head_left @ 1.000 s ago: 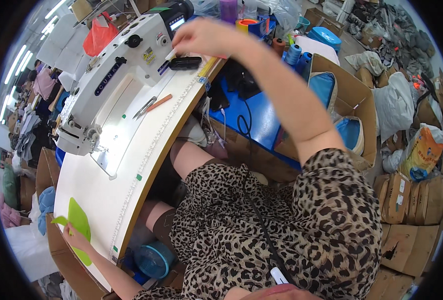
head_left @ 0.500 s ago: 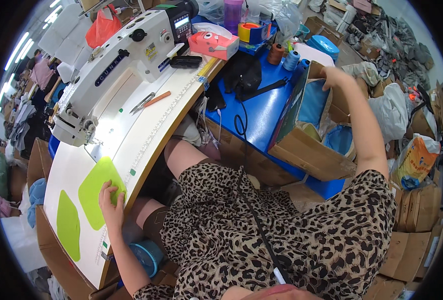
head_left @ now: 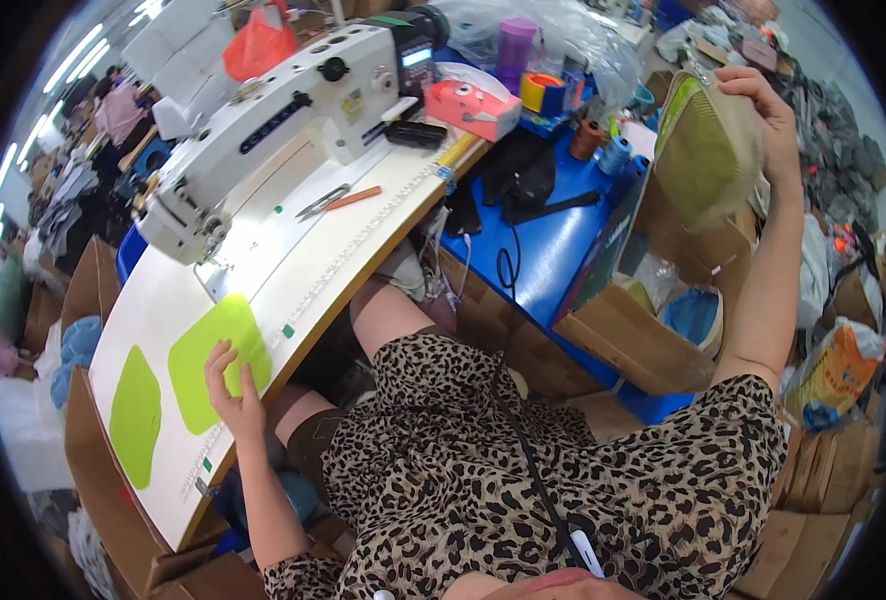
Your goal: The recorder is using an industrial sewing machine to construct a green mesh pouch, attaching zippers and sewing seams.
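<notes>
High above an opened cardboard box, my right hand is closed on the top edge of a green and khaki fabric pouch, slightly blurred. The pouch hangs with its wide side showing. My left hand hovers at the near edge of a lime-green fabric piece with rounded corners; its fingers are apart and hold nothing. A second, narrower lime-green piece lies to the left on the white sewing table. Inside the box sits a blue-lined pouch.
A white sewing machine stands at the far side of the table. Thread snips and an orange-brown stick lie by it. Beyond are a red tissue pack and thread spools near a blue table.
My right hand has lifted the green and khaki pouch up out of the box. My left hand has eased off the lime-green piece, its fingers rising. The whole view has shifted slightly.
</notes>
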A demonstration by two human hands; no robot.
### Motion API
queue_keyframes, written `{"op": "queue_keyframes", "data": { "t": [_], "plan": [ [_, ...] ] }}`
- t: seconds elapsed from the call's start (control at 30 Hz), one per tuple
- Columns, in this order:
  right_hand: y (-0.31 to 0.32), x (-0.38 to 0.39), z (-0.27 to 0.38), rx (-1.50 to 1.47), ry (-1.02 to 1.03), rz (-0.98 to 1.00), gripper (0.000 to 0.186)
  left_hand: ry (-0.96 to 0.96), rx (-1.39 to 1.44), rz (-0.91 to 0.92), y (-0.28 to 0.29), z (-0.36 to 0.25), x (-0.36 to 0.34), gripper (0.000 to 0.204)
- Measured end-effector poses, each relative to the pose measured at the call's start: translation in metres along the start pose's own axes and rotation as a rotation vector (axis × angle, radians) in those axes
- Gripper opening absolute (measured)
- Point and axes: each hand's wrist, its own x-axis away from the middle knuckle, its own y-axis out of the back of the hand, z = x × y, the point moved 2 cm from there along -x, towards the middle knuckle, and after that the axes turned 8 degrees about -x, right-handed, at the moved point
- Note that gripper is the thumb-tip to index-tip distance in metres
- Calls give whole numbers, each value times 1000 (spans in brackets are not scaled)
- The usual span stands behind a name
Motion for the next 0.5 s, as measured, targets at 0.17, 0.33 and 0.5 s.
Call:
{"op": "queue_keyframes", "data": {
  "t": [0.17, 0.33, 0.5],
  "plan": [
    [-139, -49, 64, -881, 43, 364, 10, 117, 493, 58, -10, -49, 1, 39],
    [-283, -70, 112, -1241, 10, 934, 16, 41, 896, 394, 9, -111, -22, 95],
    [-386, -56, 139, -1401, -45, 1099, 9, 358, 1355, 539, 32, -118, -20, 56]
  ]
}}
